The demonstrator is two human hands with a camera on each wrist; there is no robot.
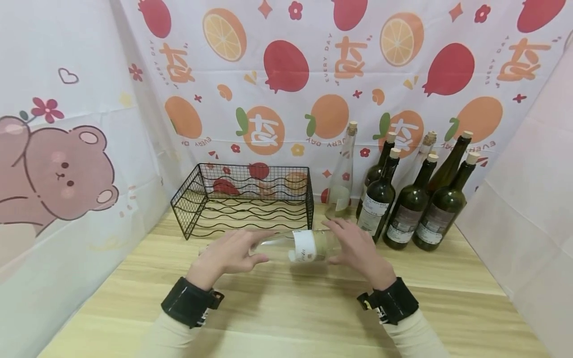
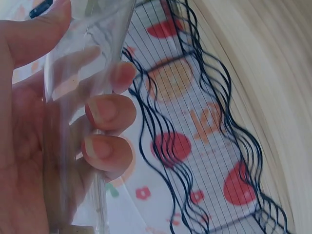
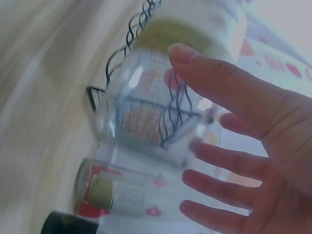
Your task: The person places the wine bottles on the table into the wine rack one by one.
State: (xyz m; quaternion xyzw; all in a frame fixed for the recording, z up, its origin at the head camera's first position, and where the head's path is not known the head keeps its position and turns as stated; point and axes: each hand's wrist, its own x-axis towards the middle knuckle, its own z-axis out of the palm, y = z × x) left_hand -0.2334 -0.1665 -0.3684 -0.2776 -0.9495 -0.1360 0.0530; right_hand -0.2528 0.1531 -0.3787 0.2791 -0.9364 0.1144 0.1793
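A clear glass bottle [image 1: 279,247] with a white and pale-gold label lies sideways across both hands, in front of a black wire rack [image 1: 255,200]. Its narrower end is in the left hand [image 1: 228,253], whose fingers curl round the glass in the left wrist view. At the base end, the right hand [image 1: 360,248] has its thumb on one side and its index finger passing behind the glass. In the right wrist view the other fingers [image 3: 219,187] of that hand spread beyond the base. The fingers partly cover the bottle's neck in the head view.
Several corked dark green bottles [image 1: 407,214] stand to the right of the rack, along with a clear corked bottle [image 1: 340,184] beside its right end. Everything stands on a light wooden table [image 1: 286,313]. A fruit-print cloth [image 1: 286,64] hangs behind, with more cloth at both sides.
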